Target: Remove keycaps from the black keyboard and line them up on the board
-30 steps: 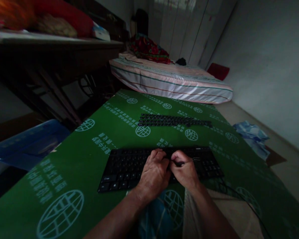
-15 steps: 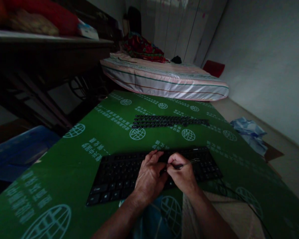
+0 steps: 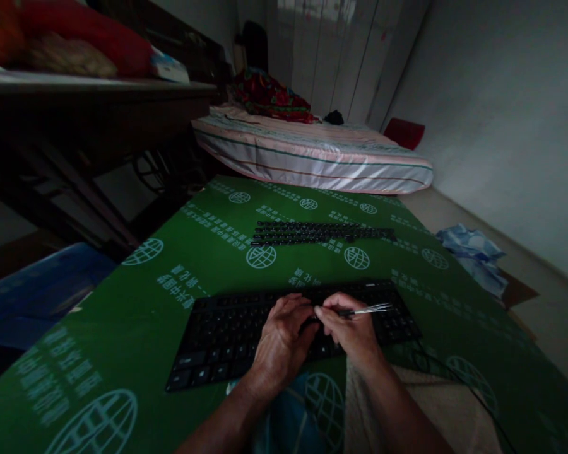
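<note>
A black keyboard [image 3: 218,334] lies on a green printed sheet [image 3: 137,315] in front of me. My left hand [image 3: 281,343] rests curled on the keyboard's middle keys, fingertips pressed down near my right thumb. My right hand [image 3: 353,331] is closed around a thin metal wire tool [image 3: 369,309] that sticks out to the right over the keys. Both hands touch at the fingertips. A row of loose black keycaps [image 3: 322,232] is laid out on the sheet further away.
A striped mattress [image 3: 312,154] with red cloth lies beyond the sheet. A dark wooden table [image 3: 89,113] stands at left, a blue plastic item [image 3: 33,293] below it. Crumpled blue plastic [image 3: 476,249] sits at right. The keyboard's cable [image 3: 459,375] trails right.
The wire tool in my right hand has lifted and now points out to the right. My left fingers curled tighter toward the right thumb. The view shifted slightly.
</note>
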`<state>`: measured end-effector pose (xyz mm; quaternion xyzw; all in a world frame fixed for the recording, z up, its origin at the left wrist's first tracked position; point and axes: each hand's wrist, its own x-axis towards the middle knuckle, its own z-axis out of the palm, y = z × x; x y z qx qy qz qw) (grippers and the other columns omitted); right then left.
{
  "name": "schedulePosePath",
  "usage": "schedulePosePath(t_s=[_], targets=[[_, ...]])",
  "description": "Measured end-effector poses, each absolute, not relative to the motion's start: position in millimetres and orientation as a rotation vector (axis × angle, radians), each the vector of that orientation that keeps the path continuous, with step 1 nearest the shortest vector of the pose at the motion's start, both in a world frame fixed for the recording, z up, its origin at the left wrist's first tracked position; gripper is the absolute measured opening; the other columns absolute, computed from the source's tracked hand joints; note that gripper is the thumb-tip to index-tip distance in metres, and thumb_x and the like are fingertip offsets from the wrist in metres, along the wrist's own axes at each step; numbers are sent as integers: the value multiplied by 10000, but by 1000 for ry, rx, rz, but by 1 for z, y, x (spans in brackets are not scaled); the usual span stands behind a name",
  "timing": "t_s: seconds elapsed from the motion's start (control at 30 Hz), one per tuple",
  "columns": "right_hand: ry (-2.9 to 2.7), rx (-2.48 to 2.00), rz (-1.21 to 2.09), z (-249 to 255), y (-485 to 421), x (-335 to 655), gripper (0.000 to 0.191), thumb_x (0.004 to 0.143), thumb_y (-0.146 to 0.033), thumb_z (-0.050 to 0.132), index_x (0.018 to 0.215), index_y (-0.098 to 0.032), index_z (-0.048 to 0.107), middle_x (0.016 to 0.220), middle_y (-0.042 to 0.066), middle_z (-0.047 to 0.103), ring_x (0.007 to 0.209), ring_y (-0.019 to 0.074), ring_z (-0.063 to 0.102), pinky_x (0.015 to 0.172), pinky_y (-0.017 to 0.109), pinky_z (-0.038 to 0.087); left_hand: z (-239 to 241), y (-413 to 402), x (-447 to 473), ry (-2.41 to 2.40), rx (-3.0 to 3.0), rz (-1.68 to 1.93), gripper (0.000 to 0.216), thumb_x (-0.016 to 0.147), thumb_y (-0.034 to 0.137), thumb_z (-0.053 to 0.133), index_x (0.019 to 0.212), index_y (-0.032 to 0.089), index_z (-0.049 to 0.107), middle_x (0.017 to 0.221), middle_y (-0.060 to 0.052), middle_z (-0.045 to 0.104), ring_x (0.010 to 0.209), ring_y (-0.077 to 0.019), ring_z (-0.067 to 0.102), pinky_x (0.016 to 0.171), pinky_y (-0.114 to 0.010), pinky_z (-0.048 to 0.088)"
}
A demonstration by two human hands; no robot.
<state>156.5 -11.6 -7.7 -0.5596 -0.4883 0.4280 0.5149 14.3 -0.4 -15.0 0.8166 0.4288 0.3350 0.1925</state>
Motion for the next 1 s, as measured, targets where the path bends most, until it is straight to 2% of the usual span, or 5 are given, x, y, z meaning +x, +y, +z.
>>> schedulePosePath(t_s=[0.2, 0.4, 0.63, 0.83, 1.0], targets=[[-1232, -1325, 1011, -7, -14, 159, 259, 691, -384, 649, 603, -162, 548, 452, -47, 491, 364, 51, 379, 353, 167, 296, -14, -1, 13, 1196, 2190, 1035, 191, 742, 68, 556, 860, 183, 654, 867, -45, 680, 870, -197, 612, 799, -339, 512], [-1232, -1285, 1002, -9, -14, 162, 249, 705, -394, 661, 666, -155, 603, 493, -26, 554, 380, 73, 456, 377, 187, 360, -13, -2, 11, 1222, 2055, 1107, 192, 745, 89, 554, 869, 192, 660, 836, -31, 683, 814, -172, 632, 747, -290, 525], [-1149, -1159, 1032, -17, -13, 163, 344, 836, -433, 524, 1027, -162, 614, 725, 50, 672, 484, 100, 570, 405, 195, 399, -18, -1, 9, 1203, 1889, 1192, 153, 790, 203, 575, 901, 201, 681, 865, -38, 683, 829, -174, 641, 755, -292, 534], [-1149, -1204, 1040, -15, -15, 163, 472, 863, -495, 449, 1195, -169, 529, 651, 30, 668, 422, 106, 576, 371, 188, 391, -15, -1, 9, 1212, 1827, 1212, 128, 771, 204, 601, 867, 204, 686, 839, -25, 685, 797, -162, 647, 740, -276, 533], [-1261, -1243, 998, -16, -17, 163, 375, 871, -440, 453, 1089, -173, 600, 615, 12, 642, 437, 102, 570, 385, 189, 407, -15, -2, 8, 1226, 1712, 1220, 109, 751, 223, 620, 834, 201, 688, 819, -14, 695, 760, -155, 654, 710, -260, 533]])
